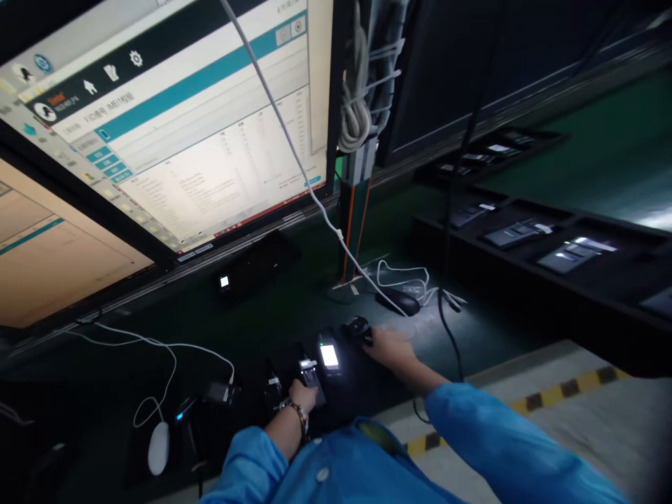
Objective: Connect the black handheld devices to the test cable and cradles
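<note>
My left hand (303, 396) is at the front of the dark bench, its fingers curled at the edge of a flat dark device (311, 376) with a pale label on top. To the right of it lies a device with a lit white screen (330, 355). My right hand (387, 346) reaches in from the right, fingers closed on a small black object (358, 327) whose kind is too dim to make out. Another small dark device (274, 383) lies left of my left hand.
Large monitors (225, 154) stand behind the bench, a white cable (283, 133) hanging in front. A black mouse (397, 302) and a white mouse (158, 448) lie on either side. Dark trays (525, 217) with several flat devices are at the right. Yellow-black tape (572, 389) marks the floor.
</note>
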A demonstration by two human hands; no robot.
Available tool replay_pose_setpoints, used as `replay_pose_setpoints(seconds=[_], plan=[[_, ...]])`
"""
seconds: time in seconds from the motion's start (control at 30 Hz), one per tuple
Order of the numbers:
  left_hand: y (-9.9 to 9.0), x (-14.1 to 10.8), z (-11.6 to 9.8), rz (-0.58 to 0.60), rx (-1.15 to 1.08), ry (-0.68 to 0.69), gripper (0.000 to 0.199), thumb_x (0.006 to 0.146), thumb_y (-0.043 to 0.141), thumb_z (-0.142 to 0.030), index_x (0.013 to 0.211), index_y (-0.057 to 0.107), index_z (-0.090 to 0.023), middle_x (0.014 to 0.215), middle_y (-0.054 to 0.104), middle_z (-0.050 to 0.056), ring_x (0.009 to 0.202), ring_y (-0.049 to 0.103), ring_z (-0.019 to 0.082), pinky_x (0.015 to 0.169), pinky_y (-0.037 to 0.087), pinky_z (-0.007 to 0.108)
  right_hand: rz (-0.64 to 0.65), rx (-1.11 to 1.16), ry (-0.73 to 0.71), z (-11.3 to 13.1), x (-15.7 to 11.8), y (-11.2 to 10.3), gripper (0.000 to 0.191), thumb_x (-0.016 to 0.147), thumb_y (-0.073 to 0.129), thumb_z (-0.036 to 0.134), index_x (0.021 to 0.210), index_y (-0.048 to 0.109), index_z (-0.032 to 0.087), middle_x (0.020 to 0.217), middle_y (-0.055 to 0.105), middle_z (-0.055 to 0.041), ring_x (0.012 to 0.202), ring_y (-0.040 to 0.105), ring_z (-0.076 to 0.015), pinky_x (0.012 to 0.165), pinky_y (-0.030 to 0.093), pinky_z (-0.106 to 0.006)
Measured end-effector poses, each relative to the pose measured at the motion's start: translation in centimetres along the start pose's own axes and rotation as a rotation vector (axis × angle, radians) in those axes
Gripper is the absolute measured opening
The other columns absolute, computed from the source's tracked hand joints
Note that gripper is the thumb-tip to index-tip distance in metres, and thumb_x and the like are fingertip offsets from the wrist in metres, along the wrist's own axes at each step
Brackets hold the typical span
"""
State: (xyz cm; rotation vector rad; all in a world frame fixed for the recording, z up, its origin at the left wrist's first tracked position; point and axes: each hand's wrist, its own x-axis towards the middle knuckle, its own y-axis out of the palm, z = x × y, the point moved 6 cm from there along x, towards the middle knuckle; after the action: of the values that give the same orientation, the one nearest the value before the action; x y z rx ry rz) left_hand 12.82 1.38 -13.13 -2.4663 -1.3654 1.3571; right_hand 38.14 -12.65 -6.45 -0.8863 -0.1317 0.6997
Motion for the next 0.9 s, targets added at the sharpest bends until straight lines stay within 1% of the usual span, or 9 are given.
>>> replay_pose_setpoints(seconds=[0.07, 0.13, 0.27, 0.4, 0.5, 0.63, 0.77, 0.83, 0.9], plan=[[-0.6, -0.3, -0.1, -0.031, 0.009, 0.040, 0.029, 0.054, 0.076, -0.009, 0.065, 0.052, -0.019, 0.083, 0.067, 0.012, 0.100, 0.062, 0.033, 0.091, 0.044, 0.043, 0.036, -0.062, -0.009, 1.3, -1.1, 0.3, 0.015, 0.072, 0.064, 0.028, 0.074, 0.056, 0.016, 0.074, 0.066, -0.0122, 0.077, 0.064, -0.0244, 0.066, 0.040, -0.031], [-1.4, -1.0, -0.3, -0.021, -0.025, 0.098, 0.027, 0.059, 0.075, -0.011, 0.073, 0.053, -0.018, 0.087, 0.068, 0.012, 0.097, 0.064, 0.029, 0.090, 0.045, 0.040, 0.097, -0.047, -0.062, 3.1, -3.0, 0.5, 0.019, 0.072, 0.061, 0.028, 0.085, 0.059, 0.015, 0.082, 0.068, -0.0123, 0.079, 0.065, -0.0235, 0.069, 0.043, -0.030], [-2.9, -3.2, -1.6, 0.089, -0.168, 0.273, 0.027, 0.075, 0.068, -0.020, 0.097, 0.053, -0.018, 0.105, 0.069, 0.011, 0.099, 0.065, 0.021, 0.089, 0.048, 0.032, 0.278, 0.225, -0.208, 7.4, -8.1, 1.7, 0.035, 0.076, 0.054, 0.026, 0.108, 0.058, 0.013, 0.104, 0.069, -0.0137, 0.096, 0.065, -0.0240, 0.084, 0.049, -0.033], [-4.0, -5.1, -2.9, 0.154, -0.363, 0.445, 0.037, 0.072, 0.072, -0.026, 0.104, 0.054, -0.019, 0.115, 0.067, 0.011, 0.107, 0.063, 0.022, 0.096, 0.046, 0.036, 0.395, 0.475, -0.224, 10.0, -11.2, 3.2, 0.039, 0.077, 0.055, 0.026, 0.113, 0.059, 0.014, 0.112, 0.068, -0.0123, 0.103, 0.064, -0.0239, 0.094, 0.049, -0.039], [-4.6, -5.2, -2.5, 0.092, -0.364, 0.457, 0.037, 0.071, 0.073, -0.028, 0.102, 0.055, -0.018, 0.111, 0.068, 0.011, 0.106, 0.063, 0.024, 0.096, 0.046, 0.039, 0.342, 0.485, -0.196, 10.1, -11.6, 3.6, 0.037, 0.076, 0.058, 0.029, 0.110, 0.062, 0.015, 0.107, 0.070, -0.0115, 0.099, 0.065, -0.0248, 0.090, 0.051, -0.039], [-5.1, -4.5, -1.5, 0.029, -0.323, 0.477, 0.037, 0.068, 0.073, -0.024, 0.101, 0.057, -0.017, 0.109, 0.068, 0.012, 0.105, 0.063, 0.024, 0.098, 0.045, 0.039, 0.263, 0.444, -0.177, 9.7, -11.9, 3.1, 0.037, 0.077, 0.056, 0.034, 0.109, 0.063, 0.015, 0.101, 0.072, -0.0110, 0.093, 0.067, -0.0247, 0.084, 0.053, -0.037], [-5.0, -4.3, -0.9, 0.053, -0.385, 0.477, 0.038, 0.066, 0.073, -0.022, 0.101, 0.058, -0.017, 0.110, 0.068, 0.012, 0.107, 0.062, 0.025, 0.100, 0.042, 0.040, 0.263, 0.341, -0.190, 9.4, -12.0, 2.4, 0.041, 0.081, 0.051, 0.037, 0.115, 0.058, 0.015, 0.108, 0.070, -0.0117, 0.099, 0.066, -0.0243, 0.084, 0.052, -0.034], [-5.0, -4.8, -0.8, 0.080, -0.473, 0.448, 0.040, 0.064, 0.074, -0.021, 0.101, 0.059, -0.018, 0.111, 0.068, 0.010, 0.110, 0.060, 0.024, 0.103, 0.039, 0.039, 0.248, 0.184, -0.154, 8.6, -10.8, 2.2, 0.046, 0.083, 0.048, 0.036, 0.124, 0.052, 0.014, 0.110, 0.069, -0.0136, 0.102, 0.066, -0.0260, 0.085, 0.051, -0.035], [-4.9, -5.4, -0.9, 0.177, -0.645, 0.357, 0.041, 0.064, 0.073, -0.019, 0.103, 0.059, -0.019, 0.111, 0.068, 0.008, 0.111, 0.059, 0.023, 0.104, 0.038, 0.037, 0.212, -0.039, -0.042, 6.7, -8.7, 1.8, 0.053, 0.087, 0.045, 0.036, 0.132, 0.043, 0.009, 0.105, 0.070, -0.0175, 0.099, 0.067, -0.0293, 0.083, 0.050, -0.038]])
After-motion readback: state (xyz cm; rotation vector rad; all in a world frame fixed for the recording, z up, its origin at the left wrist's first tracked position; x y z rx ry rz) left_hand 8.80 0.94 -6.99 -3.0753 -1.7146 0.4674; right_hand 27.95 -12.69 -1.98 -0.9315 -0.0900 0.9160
